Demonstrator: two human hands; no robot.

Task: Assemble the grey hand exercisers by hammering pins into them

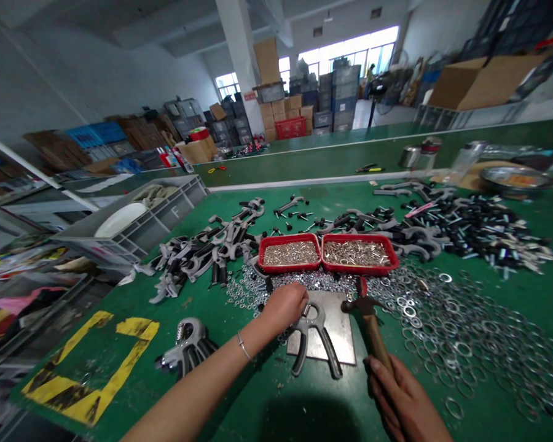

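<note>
A grey-and-black hand grip strengthener (300, 350) lies on a steel plate (337, 328), cupped under the left hand (283, 307) — the right hand (403, 399) clenches a wooden-handled hammer (373, 328), loose washers (461, 350) just beside the plate.

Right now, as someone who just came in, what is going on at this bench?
A person works at a green bench. Their left hand rests on a hand grip exerciser lying on a steel plate, and their right hand holds a wooden-handled hammer beside it. Two red trays of small metal parts sit just beyond, among loose washers, with grey grip handles piled further back.
</note>
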